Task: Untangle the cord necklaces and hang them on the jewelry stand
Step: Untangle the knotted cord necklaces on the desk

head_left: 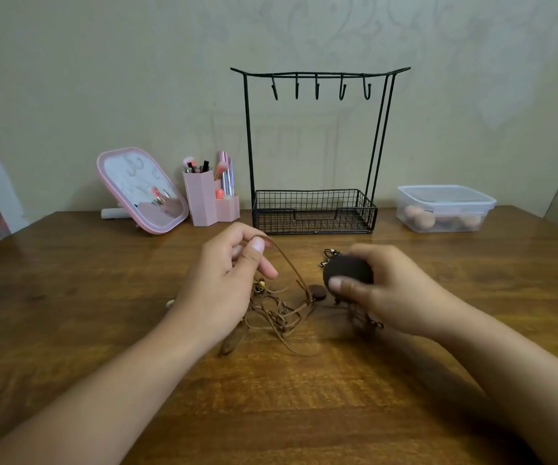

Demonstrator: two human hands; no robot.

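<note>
Table of brown wood holds everything. The black wire jewelry stand sits at the back edge, its hooks bare. The left hand pinches a brown cord and lifts it. The right hand grips a dark round pendant. The tangled cord necklaces lie mid-table between both hands.
</note>
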